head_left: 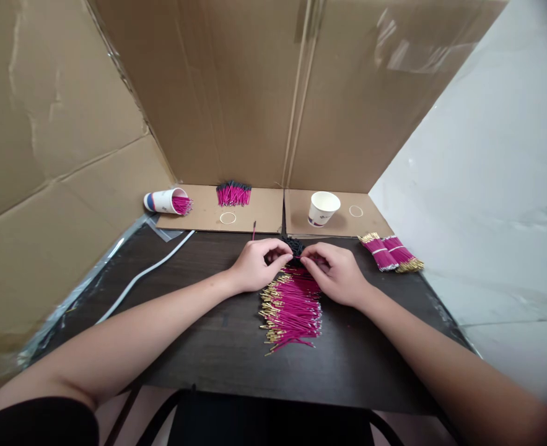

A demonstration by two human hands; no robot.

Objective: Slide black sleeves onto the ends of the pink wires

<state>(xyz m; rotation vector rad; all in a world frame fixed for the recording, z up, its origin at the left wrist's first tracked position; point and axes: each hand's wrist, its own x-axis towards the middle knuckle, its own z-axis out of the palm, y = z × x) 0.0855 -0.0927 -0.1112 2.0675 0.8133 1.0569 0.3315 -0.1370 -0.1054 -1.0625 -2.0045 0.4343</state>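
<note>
Fingertips of my left hand (264, 263) and my right hand (333, 269) are pinched close together over the table. A short pink wire (297, 257) spans the small gap between them, and both hands are closed on it. What lies inside the left fingertips is hidden. Just behind the fingers is a heap of small black pieces (293, 245), partly covered by the hands. Below the hands spreads a pile of pink wires (296, 310), gold tips to the left and silvery ends to the right. One pink wire with a dark tip (254, 230) lies alone behind my left hand.
On cardboard at the back lie dark-tipped pink wires (233, 195), a tipped paper cup (159, 202) with wires inside, an upright paper cup (323, 209) and two rubber bands (228, 218). Bundled pink wires (389, 252) rest at right. A white cable (147, 271) crosses the left side.
</note>
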